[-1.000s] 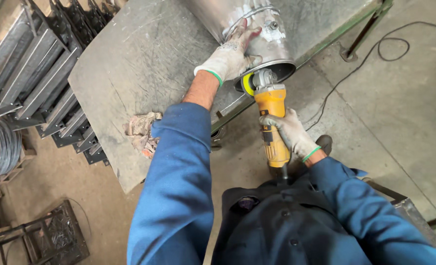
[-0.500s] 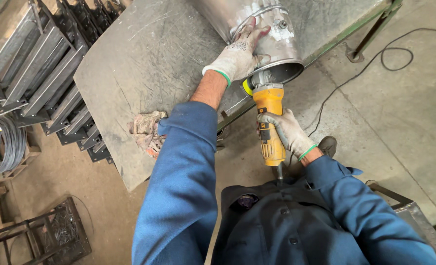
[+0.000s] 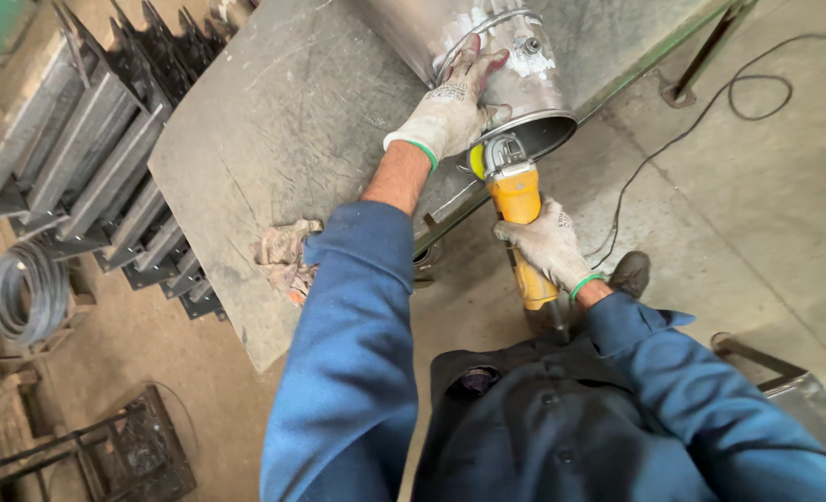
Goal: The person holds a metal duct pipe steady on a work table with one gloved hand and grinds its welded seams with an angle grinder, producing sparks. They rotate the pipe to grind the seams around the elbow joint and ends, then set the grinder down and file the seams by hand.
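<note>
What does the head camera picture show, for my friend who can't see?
A person's gloved right hand holds a yellow angle grinder at a metal cylinder's rim, steadied by the gloved left hand on a steel table.

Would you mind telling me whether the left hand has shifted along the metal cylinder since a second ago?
No. The left hand lies flat on the metal cylinder, just behind its open rim and beside the small fitting, as before. Only the camera moved.

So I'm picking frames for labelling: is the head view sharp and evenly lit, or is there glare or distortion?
Head view: soft, even daylight with faint shadows; mild sheen on the metal cylinder, nothing blown out. Left hand, right hand and yellow grinder look sharp. Wide-angle bending stretches the sleeves at the bottom edge; the far corners look softer.
</note>
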